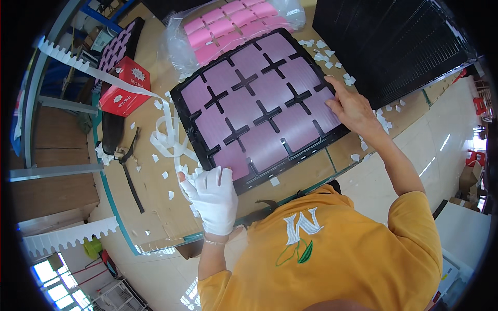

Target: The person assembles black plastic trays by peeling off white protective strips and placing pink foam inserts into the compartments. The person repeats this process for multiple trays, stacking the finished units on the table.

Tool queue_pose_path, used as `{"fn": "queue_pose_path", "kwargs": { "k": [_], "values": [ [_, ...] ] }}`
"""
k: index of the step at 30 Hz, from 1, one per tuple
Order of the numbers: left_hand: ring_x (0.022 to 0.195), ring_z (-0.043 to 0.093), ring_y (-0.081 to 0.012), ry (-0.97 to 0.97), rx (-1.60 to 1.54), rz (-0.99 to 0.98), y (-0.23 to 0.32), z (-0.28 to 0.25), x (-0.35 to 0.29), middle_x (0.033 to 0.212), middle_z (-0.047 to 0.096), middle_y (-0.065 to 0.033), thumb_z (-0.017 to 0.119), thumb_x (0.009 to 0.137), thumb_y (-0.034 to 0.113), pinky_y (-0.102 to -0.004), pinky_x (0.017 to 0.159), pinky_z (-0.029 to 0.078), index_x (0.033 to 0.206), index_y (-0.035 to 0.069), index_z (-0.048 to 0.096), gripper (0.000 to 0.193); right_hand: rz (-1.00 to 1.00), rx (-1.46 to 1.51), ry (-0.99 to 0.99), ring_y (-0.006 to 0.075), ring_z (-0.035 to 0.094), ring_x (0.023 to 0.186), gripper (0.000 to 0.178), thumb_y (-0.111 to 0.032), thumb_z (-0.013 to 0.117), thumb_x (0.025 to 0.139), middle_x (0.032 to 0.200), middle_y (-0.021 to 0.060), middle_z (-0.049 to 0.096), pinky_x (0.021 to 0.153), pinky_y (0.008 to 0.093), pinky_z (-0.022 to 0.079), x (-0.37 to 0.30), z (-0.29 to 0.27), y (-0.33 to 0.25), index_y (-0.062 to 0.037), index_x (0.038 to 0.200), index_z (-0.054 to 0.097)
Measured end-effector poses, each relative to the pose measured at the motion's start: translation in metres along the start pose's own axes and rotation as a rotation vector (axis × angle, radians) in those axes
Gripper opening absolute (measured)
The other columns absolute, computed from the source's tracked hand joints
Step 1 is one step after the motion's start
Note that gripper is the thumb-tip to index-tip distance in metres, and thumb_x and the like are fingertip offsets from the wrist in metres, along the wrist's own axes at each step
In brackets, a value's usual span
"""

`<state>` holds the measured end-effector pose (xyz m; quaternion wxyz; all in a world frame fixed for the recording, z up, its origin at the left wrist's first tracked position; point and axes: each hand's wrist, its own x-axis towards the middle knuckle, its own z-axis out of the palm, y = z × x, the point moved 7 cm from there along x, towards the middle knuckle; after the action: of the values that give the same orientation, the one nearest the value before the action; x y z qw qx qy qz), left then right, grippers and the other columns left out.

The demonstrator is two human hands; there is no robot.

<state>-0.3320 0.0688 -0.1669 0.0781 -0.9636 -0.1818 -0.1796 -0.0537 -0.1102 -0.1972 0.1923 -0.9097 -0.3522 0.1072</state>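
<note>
A black plastic tray [267, 117], with cross-shaped dividers over light purple sheets [241, 133], lies at a slant in front of me. My right hand [354, 110], bare, grips its right edge, thumb on top near the purple sheet. My left hand [211, 199], in a white glove with one fingertip bare, is closed at the tray's near left corner; its thumb side lies among white paper scraps. What the gloved fingers do under the rim is hidden. A curled white paper strip [168, 136] lies just left of the tray.
Pink sheets [231, 26] in clear plastic lie behind the tray. A tall stack of black trays [386, 46] stands at the right. On the left are a red box [126, 87], a dark strap [129, 176] and a metal frame [62, 173]. White scraps [324, 54] litter the cardboard-covered table [150, 207].
</note>
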Motion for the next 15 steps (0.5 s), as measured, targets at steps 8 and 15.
{"fn": "queue_pose_path", "kwargs": {
  "k": [8, 15],
  "values": [
    [0.091, 0.056, -0.0208, -0.045, -0.002, 0.009, -0.002, 0.005, -0.001, 0.089, 0.058, 0.0020, 0.069, 0.068, 0.003, -0.0593, 0.109, 0.029, 0.090, 0.017, 0.063, 0.027, -0.006, -0.087, 0.014, 0.0376, 0.066, 0.082, 0.055, -0.017, 0.056, 0.092, 0.101, 0.0228, 0.067, 0.075, 0.0467, 0.051, -0.007, 0.003, 0.000, -0.0082, 0.143, 0.037],
    [0.098, 0.057, -0.0234, -0.216, 0.068, 0.033, -0.007, -0.009, -0.013, 0.101, 0.060, -0.0025, 0.065, 0.076, 0.008, -0.0566, 0.106, 0.034, 0.097, 0.014, 0.064, 0.022, -0.104, -0.230, 0.077, 0.0379, 0.066, 0.083, 0.059, -0.021, 0.066, 0.086, 0.103, 0.0206, 0.067, 0.072, 0.0446, 0.052, -0.018, -0.007, -0.009, -0.0152, 0.139, 0.044]
  ]
}}
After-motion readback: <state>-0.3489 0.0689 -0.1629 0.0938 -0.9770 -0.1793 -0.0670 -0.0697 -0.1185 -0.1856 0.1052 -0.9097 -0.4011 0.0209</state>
